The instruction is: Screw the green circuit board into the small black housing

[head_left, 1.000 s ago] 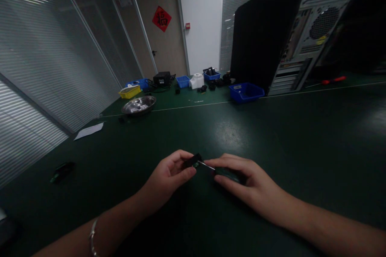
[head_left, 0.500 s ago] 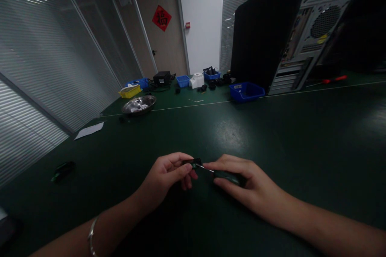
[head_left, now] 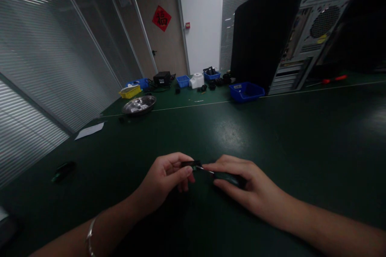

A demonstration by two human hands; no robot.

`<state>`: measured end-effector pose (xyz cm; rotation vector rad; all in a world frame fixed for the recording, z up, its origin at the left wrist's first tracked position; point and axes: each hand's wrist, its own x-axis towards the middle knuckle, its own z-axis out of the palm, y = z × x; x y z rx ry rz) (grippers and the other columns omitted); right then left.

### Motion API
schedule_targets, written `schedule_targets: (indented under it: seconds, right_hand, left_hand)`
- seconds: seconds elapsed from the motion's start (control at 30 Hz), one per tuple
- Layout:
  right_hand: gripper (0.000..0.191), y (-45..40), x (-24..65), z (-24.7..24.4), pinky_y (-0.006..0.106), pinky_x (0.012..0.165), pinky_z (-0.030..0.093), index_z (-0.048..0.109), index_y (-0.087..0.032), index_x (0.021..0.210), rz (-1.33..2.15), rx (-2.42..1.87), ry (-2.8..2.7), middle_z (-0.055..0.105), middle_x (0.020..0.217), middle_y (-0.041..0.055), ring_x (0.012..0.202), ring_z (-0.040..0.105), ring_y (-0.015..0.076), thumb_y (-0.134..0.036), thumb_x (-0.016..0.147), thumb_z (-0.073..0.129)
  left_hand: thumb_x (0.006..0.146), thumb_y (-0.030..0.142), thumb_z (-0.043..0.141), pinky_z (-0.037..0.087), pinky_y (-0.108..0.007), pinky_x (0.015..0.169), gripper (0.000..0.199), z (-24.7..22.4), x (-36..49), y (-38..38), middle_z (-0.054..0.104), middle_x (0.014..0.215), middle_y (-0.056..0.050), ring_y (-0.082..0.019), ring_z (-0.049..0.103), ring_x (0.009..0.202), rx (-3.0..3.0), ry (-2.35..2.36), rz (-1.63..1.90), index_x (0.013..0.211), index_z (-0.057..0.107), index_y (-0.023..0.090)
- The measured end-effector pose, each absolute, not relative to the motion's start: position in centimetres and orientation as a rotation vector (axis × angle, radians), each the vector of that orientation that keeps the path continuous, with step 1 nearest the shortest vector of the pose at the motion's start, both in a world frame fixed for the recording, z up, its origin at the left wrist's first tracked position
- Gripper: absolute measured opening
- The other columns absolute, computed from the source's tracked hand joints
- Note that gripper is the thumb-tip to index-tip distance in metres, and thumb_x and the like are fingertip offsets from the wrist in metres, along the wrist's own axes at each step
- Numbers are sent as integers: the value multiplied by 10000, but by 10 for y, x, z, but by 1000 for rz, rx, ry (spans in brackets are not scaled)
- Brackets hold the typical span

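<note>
Between the thumb and fingers of my left hand (head_left: 171,172) is a small dark part with a green patch (head_left: 194,165), perhaps a circuit board. My right hand (head_left: 241,174) is wrapped round the dark handle of a screwdriver (head_left: 227,177), index finger stretched along toward its shaft. The thin metal shaft points left, and its tip meets the right end of the small part. Both hands are just above the green table (head_left: 187,132). My fingers cover much of the part.
A metal bowl (head_left: 139,105) with bits inside stands back left, by a yellow tray (head_left: 130,92). A blue bin (head_left: 246,91) sits before a large computer tower (head_left: 265,36). White paper (head_left: 89,130) and a dark object (head_left: 63,170) lie left. A red-handled tool (head_left: 334,79) rests far right.
The small part in my left hand has tilted slightly, and the left fingers below it have shifted a little. My right hand and the screwdriver are almost where they were.
</note>
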<state>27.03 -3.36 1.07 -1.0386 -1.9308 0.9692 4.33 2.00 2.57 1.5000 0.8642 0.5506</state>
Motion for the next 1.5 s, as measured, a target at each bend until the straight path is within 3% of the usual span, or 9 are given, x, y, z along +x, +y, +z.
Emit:
schedule_targets:
  seconds: [0.27, 0.8, 1.07, 1.5]
  right_hand:
    - [347, -33, 270, 9, 302, 794, 492, 608, -261, 1248, 957, -1047, -1915, 649, 1020, 36, 921, 614, 159, -170, 916, 560]
    - [361, -34, 270, 12, 280, 808, 492, 605, -246, 1260, 958, -992, -1978, 644, 1026, 43, 930, 611, 147, -154, 913, 564]
    - [363, -35, 270, 9, 287, 814, 489, 602, -266, 1257, 910, -1003, -1947, 648, 1029, 32, 936, 610, 148, -152, 915, 558]
    - [353, -35, 270, 11, 295, 793, 492, 616, -258, 1241, 901, -998, -1927, 653, 1012, 44, 916, 612, 161, -156, 909, 559]
  left_hand:
    - [889, 307, 577, 463, -263, 633, 314, 16, 45, 20, 641, 844, -41, -121, 572, 684, 1521, 809, 555, 1152, 580, 135]
    - [815, 271, 634, 359, -197, 507, 180, 25, 45, 17, 564, 685, 19, -80, 482, 571, 1487, 943, 505, 901, 615, 115]
    - [846, 332, 606, 408, -220, 535, 270, 20, 45, 19, 606, 722, -7, -95, 529, 581, 1509, 920, 514, 997, 620, 108]
    - [853, 299, 600, 376, -212, 511, 212, 22, 44, 21, 583, 679, 9, -83, 491, 548, 1443, 950, 570, 939, 628, 107]
